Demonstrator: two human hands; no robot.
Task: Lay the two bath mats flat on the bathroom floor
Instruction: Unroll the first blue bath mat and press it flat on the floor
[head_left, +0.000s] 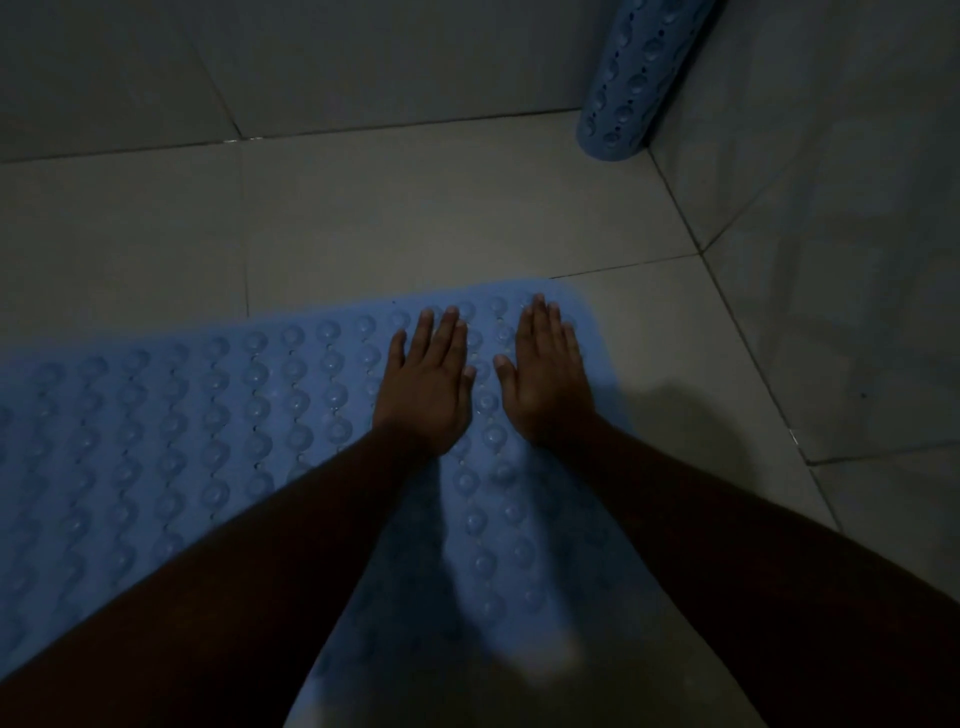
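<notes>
A blue bath mat (208, 426) with rows of round suction bumps lies spread out on the pale tiled floor, reaching from the left edge to the middle. My left hand (426, 384) and my right hand (545, 379) lie palm down side by side on its far right corner, fingers straight. A second blue mat (631, 78), rolled into a tube, stands upright in the far right corner against the wall.
Tiled walls (831, 208) close the room at the back and on the right. Bare floor tiles (415, 208) stretch between the flat mat and the rolled one. The light is dim.
</notes>
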